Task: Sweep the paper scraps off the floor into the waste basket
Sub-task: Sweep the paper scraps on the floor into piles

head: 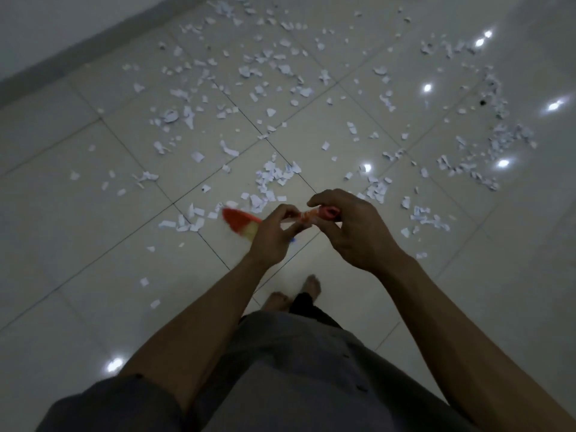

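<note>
White paper scraps lie scattered over the pale tiled floor, thickest ahead and to the right. A broom reaches down to the floor in front of me, its red and yellow head blurred among scraps at centre left. My left hand grips the broom's handle lower down. My right hand grips the red top end of the handle. No waste basket shows in the head view.
A wall with a dark skirting runs along the upper left. My bare feet stand just behind the broom. Bright light reflections dot the glossy tiles. Another dense patch of scraps lies at the far right.
</note>
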